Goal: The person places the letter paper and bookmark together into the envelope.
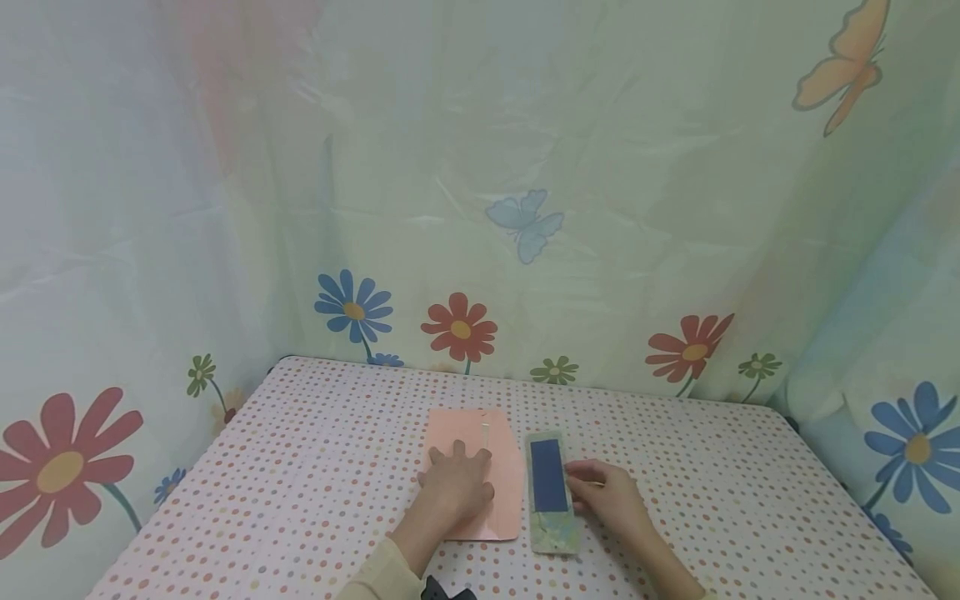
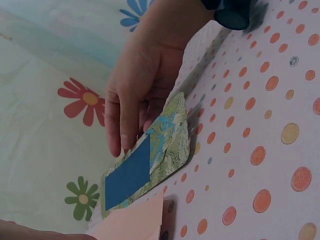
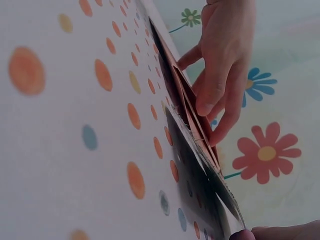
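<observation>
A pink paper envelope [image 1: 506, 492] lies flat on the spotted table, a small pale strip showing near its top. My left hand [image 1: 459, 487] rests on it with fingers spread. To its right is a long, mottled green card [image 1: 553, 533] bearing a dark blue rectangle [image 1: 550, 475]. My right hand [image 1: 611, 500] pinches the card's right edge between thumb and fingers. In the right wrist view, the card [image 3: 200, 150] is tilted, its near edge lifted over a shadow. Layered pink paper [image 3: 192, 102] shows behind it, under the left hand [image 3: 225, 65].
A white cloth with coloured dots [image 1: 337, 467] covers the table. Behind and on both sides hangs a pale curtain [image 1: 420, 167] printed with flowers and butterflies. A dark wrist strap piece [image 1: 446, 590] shows by the left sleeve [image 1: 382, 575].
</observation>
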A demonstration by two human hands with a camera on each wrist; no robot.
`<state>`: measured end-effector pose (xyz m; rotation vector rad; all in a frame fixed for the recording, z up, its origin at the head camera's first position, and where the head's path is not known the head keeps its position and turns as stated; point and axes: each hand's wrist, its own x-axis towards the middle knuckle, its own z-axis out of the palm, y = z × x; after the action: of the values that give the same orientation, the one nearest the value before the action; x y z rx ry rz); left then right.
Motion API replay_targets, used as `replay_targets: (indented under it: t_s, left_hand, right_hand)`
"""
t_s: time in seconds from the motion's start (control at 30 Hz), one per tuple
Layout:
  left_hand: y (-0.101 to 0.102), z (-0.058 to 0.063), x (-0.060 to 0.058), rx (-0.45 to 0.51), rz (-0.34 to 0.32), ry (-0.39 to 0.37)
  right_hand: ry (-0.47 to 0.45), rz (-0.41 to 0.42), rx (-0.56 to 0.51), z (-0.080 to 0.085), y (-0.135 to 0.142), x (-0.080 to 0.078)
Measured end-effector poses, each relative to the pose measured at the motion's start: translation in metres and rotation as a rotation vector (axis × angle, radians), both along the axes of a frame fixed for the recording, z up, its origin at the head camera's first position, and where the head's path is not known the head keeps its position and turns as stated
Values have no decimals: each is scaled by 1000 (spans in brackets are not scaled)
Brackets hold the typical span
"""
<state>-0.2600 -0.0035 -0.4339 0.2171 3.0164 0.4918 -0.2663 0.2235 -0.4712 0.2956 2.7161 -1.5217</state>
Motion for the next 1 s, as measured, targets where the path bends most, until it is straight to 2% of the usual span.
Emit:
replay_targets:
  t_s: [0.2, 0.37, 0.43, 0.5, 0.6, 0.7, 0.8, 0.87, 1.0]
  left_hand:
    - [0, 1, 0, 2, 2, -8]
    - [0, 1, 0, 1, -1, -7]
    - [0, 1, 0, -1, -2, -6]
    - [-1, 2, 1, -2, -1, -4]
    - [-1, 3, 1, 6, 1, -8]
    - [-1, 3, 1, 15, 3, -9]
    - [-1, 3, 1, 10, 1, -9]
    - [-1, 2, 0, 6, -1, -10]
    - [-2, 1, -1, 3, -2, -9]
  right_hand:
    - [19, 23, 55, -1, -2, 1]
    - [90, 90, 281, 5, -5, 5]
    - [131, 143, 404, 8, -7, 8]
    - [167, 229, 519, 12, -8, 10]
    - [196, 411, 623, 15, -7, 14]
    - [202, 605, 640, 14, -4, 18]
    - [203, 726, 626, 12, -2, 20]
    - [201, 756, 623, 10, -2, 21]
    - [211, 762, 621, 6, -4, 22]
